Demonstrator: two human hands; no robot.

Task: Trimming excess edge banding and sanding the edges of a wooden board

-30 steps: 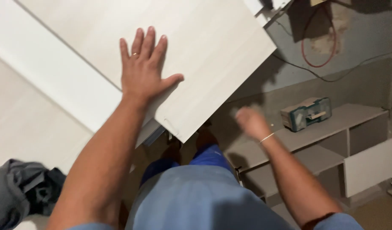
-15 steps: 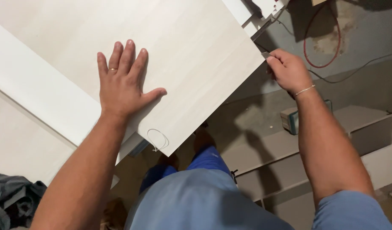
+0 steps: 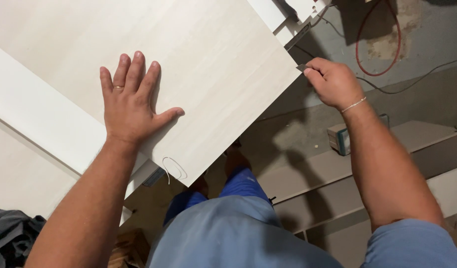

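A large pale wood-grain panel (image 3: 218,74) lies at an angle across the upper left. My left hand (image 3: 131,101) presses flat on it, fingers spread, a ring on one finger. My right hand (image 3: 332,82) is at the panel's right edge, fingers pinched on a small dark flat tool (image 3: 303,67) that touches the edge. A thin curl of white edge strip (image 3: 173,167) lies near the panel's lower corner.
A white board (image 3: 35,114) lies under the panel at left. Grey shelving parts (image 3: 412,144) sit on the floor at right, with a small teal and beige device (image 3: 340,139). A red cable loop (image 3: 382,44) lies on the concrete floor. Dark cloth (image 3: 12,238) is at bottom left.
My right hand rose from near the shelving to the panel's right edge and now holds the small tool against it. My left hand stayed flat on the panel.
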